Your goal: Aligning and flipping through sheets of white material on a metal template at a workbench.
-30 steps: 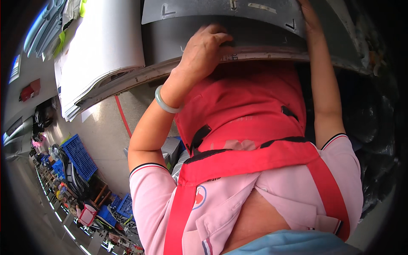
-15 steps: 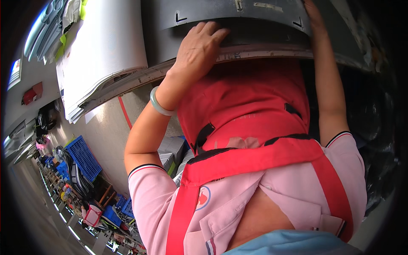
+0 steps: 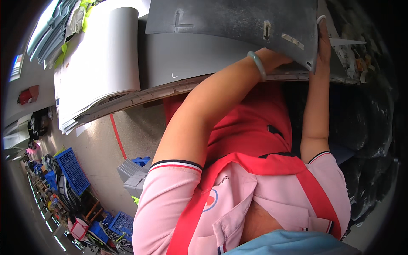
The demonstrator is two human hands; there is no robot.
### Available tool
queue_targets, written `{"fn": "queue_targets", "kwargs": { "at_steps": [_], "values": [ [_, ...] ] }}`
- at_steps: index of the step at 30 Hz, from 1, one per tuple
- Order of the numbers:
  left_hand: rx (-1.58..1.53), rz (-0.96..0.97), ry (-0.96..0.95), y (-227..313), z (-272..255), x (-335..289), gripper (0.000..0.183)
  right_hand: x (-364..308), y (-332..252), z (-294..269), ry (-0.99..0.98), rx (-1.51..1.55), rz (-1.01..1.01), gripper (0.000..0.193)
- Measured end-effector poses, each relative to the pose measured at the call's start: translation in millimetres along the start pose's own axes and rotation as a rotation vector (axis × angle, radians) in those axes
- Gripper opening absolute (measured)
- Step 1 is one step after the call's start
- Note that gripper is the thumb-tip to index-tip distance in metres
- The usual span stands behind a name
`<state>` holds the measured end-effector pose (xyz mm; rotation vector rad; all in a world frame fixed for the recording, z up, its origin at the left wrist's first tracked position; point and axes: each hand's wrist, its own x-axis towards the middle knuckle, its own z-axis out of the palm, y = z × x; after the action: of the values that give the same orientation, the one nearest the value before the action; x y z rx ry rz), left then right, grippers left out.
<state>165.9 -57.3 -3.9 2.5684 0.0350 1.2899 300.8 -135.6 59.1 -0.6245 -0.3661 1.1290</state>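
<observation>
A dark grey template board point(image 3: 229, 21) with L-shaped cut-outs is raised and tilted over a smooth grey sheet point(image 3: 191, 53) on the table. My left hand point(image 3: 276, 58) reaches beneath the board's near edge; its fingers are hidden there. At the board's right edge, my right hand point(image 3: 324, 44) grips it, fingers pointing away from me. Something small and white shows at that hand's fingertips, too small to name. Near the front of the grey sheet is a small white L-shaped mark point(image 3: 174, 75).
A thick stack of white sheets point(image 3: 102, 51) lies left on the table, curling over the worn table edge point(image 3: 170, 85). A pointed pale scrap point(image 3: 346, 41) is beside my right hand. Blue crates point(image 3: 73, 170) stand on the floor at left, dark plastic-wrapped bundles point(image 3: 365, 127) at right.
The template board has lifted and shifted right and toward me, baring the grey sheet and its white mark. My left hand has moved right, under the board; my right hand stays at its right edge.
</observation>
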Motion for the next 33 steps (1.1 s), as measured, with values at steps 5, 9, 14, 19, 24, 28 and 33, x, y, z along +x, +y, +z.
{"fn": "queue_targets", "kwargs": {
  "at_steps": [5, 9, 14, 19, 24, 28, 33],
  "values": [
    [-0.115, -0.320, -0.248, -35, -31, 12, 0.032, -11, -11, -3, -0.069, 0.055, -0.131, 0.048],
    [-0.227, -0.593, 0.029, -111, -104, 32, 0.036, -10, -35, -20, 0.269, -0.221, -0.482, 0.044],
    [0.084, -0.795, 0.402, -231, -301, 7, 0.056, 3, -67, -53, -0.209, 0.209, -0.349, 0.039],
    [0.131, -0.951, 0.650, -282, -572, -87, 0.034, 15, -50, -63, -0.559, 0.300, -0.094, 0.038],
    [0.271, -1.352, 0.869, -263, -654, -243, 0.028, 22, -7, -22, 0.484, -0.357, -0.429, 0.055],
    [0.505, -1.570, 0.686, -258, -635, -351, 0.041, 13, 16, 23, 0.497, -0.690, -0.275, 0.065],
    [1.122, -1.551, 0.272, -232, -642, -353, 0.084, 28, 27, 27, 0.406, -0.592, 0.027, 0.065]
  ]
}}
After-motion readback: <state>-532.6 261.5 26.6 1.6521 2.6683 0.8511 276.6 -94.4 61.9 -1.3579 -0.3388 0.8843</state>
